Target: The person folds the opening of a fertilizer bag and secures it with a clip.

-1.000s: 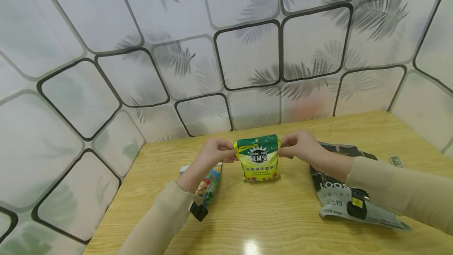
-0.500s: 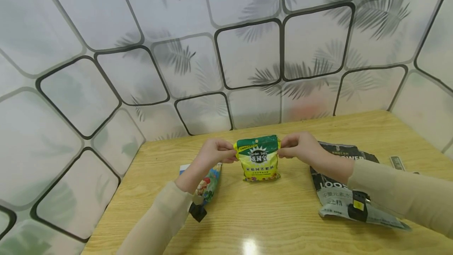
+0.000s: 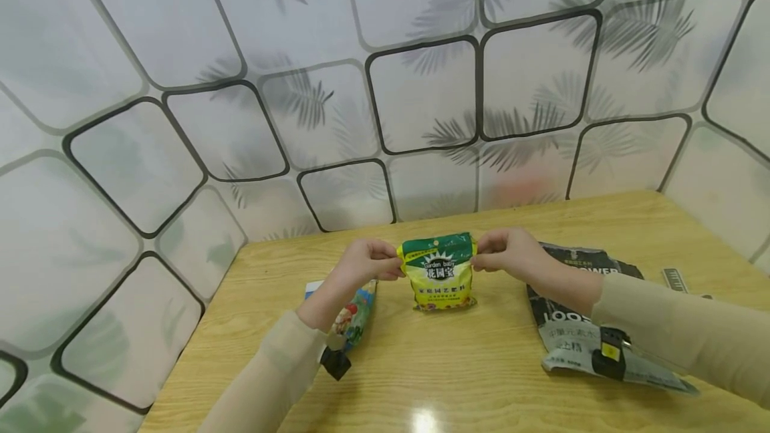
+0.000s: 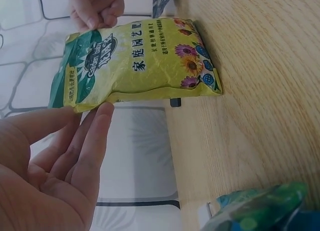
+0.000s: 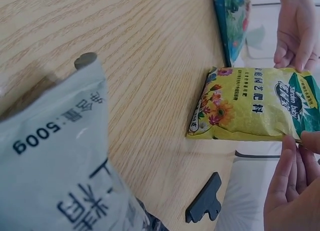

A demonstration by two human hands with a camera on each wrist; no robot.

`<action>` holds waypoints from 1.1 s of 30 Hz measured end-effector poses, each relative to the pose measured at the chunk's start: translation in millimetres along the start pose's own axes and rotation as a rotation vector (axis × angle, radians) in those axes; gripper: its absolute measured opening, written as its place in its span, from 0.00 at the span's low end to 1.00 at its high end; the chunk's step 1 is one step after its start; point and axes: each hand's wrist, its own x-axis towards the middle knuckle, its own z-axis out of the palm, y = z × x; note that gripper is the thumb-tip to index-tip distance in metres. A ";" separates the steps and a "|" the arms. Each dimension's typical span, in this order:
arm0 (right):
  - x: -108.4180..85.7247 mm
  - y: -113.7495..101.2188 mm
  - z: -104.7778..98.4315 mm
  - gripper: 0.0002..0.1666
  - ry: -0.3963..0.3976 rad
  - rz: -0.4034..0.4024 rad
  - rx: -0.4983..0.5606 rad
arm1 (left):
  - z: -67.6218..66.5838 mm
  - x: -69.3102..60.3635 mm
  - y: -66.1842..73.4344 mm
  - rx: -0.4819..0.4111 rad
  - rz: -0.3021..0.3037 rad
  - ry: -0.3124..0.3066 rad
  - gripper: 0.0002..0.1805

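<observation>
A yellow and green fertilizer packet [image 3: 439,279] is upright at the middle of the table, its printed front facing me. My left hand [image 3: 368,263] pinches the upper left edge between thumb and fingers. On the opposite edge, my right hand [image 3: 516,258] pinches the upper right side the same way. The packet's bottom is at or very near the tabletop; I cannot tell whether it bears weight there. Both wrist views show the packet [image 4: 150,61] full and slightly bulging, with flowers printed near its bottom.
A large black and grey pouch [image 3: 568,346] lies under my right forearm. Partly behind my left wrist is a colourful packet [image 3: 363,309]. A black clip [image 5: 205,198] lies beyond the pouch. A small slotted strip [image 3: 675,279] is at the right. A patterned wall stands behind.
</observation>
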 end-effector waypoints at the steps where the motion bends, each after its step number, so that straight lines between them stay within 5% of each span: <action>1: 0.1 -0.1 -0.1 0.13 0.001 -0.001 0.001 | 0.1 0.0 -0.4 0.002 0.002 -0.003 0.12; 12: -1.1 -3.0 -1.2 0.20 0.019 0.044 0.009 | 1.1 -2.0 1.5 0.004 0.019 -0.013 0.11; 33: 4.3 -1.2 -1.4 0.18 0.011 0.020 0.047 | 5.0 -0.1 1.9 -0.001 0.026 0.061 0.12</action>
